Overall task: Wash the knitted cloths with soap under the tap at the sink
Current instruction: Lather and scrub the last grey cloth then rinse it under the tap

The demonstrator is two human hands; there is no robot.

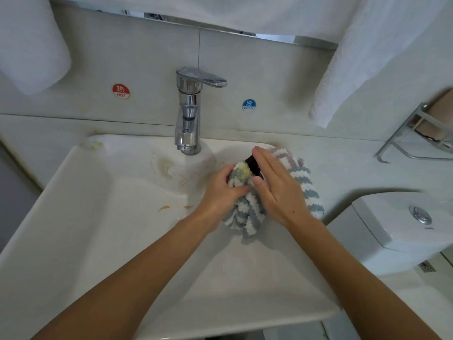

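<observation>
Sink (103,217): white basin, stained near the tap, near edge cut off. Towels (355,57): hanging above, tops out of frame. Tap (187,114): chrome, no water visible. Cloth (245,214): grey-and-white striped, bunched over the basin's right rim; a second cloth (304,177) lies behind, largely hidden. Left hand (218,195): fingers curled round the cloth's yellow-stained top. Right hand (274,182): fingers straight, thumb pinching a dark bar (252,164), mostly covered, against that stain.

A knitted cloth (247,217) shows grey-blue and white stripes with a yellow stain; another knitted cloth (304,177) has pink and grey-blue stripes. Round red (121,91) and blue stickers (249,105) flank the chrome tap (188,111).
</observation>
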